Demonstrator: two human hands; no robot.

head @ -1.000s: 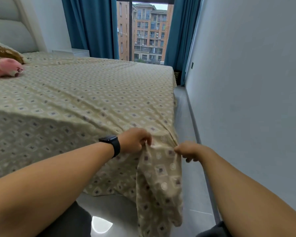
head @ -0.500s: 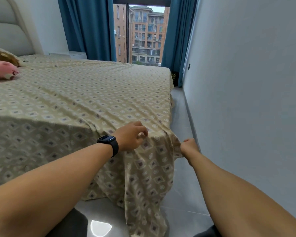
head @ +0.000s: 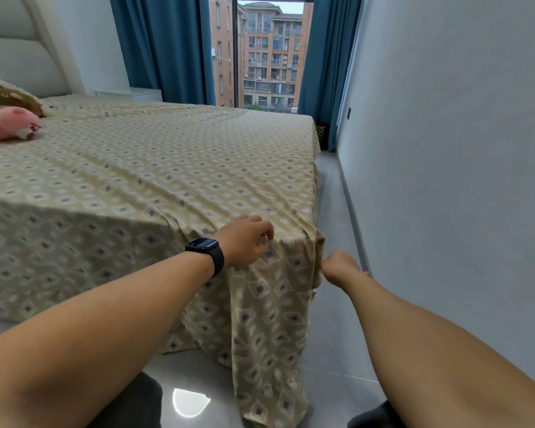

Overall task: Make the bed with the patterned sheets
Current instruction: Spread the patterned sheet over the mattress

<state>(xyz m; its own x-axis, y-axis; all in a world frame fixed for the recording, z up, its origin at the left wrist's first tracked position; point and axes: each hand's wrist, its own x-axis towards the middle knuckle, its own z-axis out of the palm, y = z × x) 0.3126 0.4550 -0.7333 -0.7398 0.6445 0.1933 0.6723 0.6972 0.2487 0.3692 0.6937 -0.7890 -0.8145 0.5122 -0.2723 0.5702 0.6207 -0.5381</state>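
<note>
Head view: the patterned sheet (head: 155,168) is spread across the bed, its loose corner draping off the near right corner down to the floor (head: 331,344). Left hand (head: 244,240) sits at that corner, fingers curled, pinching the fabric. Right hand (head: 337,267) is against the hanging edge, curled; whether it grips cloth I cannot tell. Looks like corner-straightening. Next up, likely: draw the drape taut and tuck it under.
</note>
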